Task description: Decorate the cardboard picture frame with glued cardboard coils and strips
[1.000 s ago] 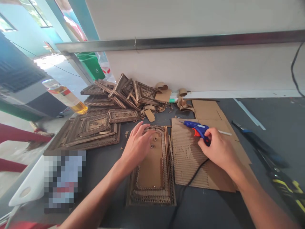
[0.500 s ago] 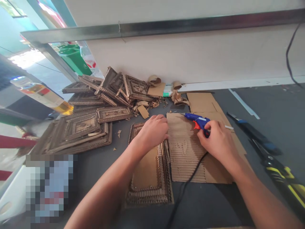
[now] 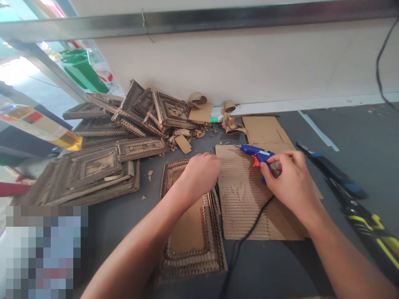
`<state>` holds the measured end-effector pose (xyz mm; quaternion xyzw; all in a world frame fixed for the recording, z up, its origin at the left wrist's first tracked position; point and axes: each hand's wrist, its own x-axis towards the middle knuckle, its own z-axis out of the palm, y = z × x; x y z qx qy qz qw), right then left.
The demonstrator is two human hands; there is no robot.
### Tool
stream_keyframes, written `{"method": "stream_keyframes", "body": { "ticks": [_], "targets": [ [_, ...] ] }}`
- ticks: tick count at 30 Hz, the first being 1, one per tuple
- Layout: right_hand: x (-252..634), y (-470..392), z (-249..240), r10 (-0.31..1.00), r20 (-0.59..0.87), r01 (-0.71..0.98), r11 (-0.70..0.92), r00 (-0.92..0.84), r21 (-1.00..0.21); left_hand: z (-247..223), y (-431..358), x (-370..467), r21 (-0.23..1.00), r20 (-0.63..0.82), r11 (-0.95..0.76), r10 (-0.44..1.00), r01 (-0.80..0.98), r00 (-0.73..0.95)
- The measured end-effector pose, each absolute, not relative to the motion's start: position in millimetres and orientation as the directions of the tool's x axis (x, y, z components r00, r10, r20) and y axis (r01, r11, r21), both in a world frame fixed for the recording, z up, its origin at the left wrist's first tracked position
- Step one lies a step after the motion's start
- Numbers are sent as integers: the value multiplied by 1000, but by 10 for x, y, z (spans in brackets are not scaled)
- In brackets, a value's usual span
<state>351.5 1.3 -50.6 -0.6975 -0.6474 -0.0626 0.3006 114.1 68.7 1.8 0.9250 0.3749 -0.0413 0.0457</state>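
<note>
My right hand (image 3: 289, 182) pinches the rear of a blue glue gun (image 3: 257, 153) with an orange trigger, thumb and fingers around its back end. The gun lies over a ribbed sheet of corrugated cardboard (image 3: 240, 216), nozzle pointing left. A black cord runs from it toward the front. My left hand (image 3: 202, 172) is closed, knuckles up, above the right side of a layered cardboard frame (image 3: 187, 232) with ridged borders. Its fingertips are hidden, so what they grip cannot be made out.
Finished-looking cardboard frames (image 3: 90, 166) are piled at the left, beside a tilted bottle of yellow liquid (image 3: 40, 124). Cardboard scraps (image 3: 183, 143) lie at the back. A utility knife (image 3: 333, 170) and yellow-black scissors-like cutters (image 3: 368, 224) rest at the right. Plain cardboard (image 3: 264, 128) lies behind the gun.
The view has shifted slightly, so the piled frames and bottle appear farther left. My right fingers have changed position slightly around the glue gun's rear. My left hand stays closed above the frame.
</note>
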Motion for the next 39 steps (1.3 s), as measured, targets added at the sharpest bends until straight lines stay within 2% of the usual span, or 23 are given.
{"method": "stream_keyframes", "body": {
  "ticks": [3,8,11,14,18,20,23,24,26,29,32,36,39],
  "targets": [
    [3516,13,-489,850,510,941,56,131,-335,89,670,1149,15,-109,-681,727,732,678],
    [3479,13,-434,840,530,932,94,115,-351,395,706,949,80,-60,-535,840,841,540],
    [3424,-4,-394,854,512,909,136,94,-393,637,715,728,124,17,-554,831,823,557],
    [3336,-75,-314,889,454,853,195,54,-484,827,683,558,201,-7,-602,788,773,616],
    [3181,-229,-113,837,546,839,284,18,-464,932,610,467,227,-19,-625,764,747,645],
    [3092,-266,-3,900,434,737,277,26,-617,949,572,456,204,-18,-646,748,735,663],
    [2942,-209,133,986,81,423,137,-147,-896,987,504,469,181,-10,-679,722,711,692],
    [2889,-164,171,975,-9,328,66,-223,-942,1008,475,479,169,-13,-679,723,714,690],
    [2785,-53,237,951,-98,177,-47,-292,-983,1059,409,507,140,-25,-665,738,733,674],
    [2645,116,304,965,-82,19,-80,-251,-997,1129,314,548,125,-16,-669,737,733,676],
    [2531,253,300,955,-97,-41,-113,-281,-993,1163,274,557,131,21,-683,726,718,687],
    [2431,421,203,937,-71,-57,-96,-343,-994,1147,349,475,100,-26,-621,780,778,626],
    [2358,545,124,950,-20,43,-8,-310,-999,1088,473,354,146,-115,-577,797,803,593]
  ]
}}
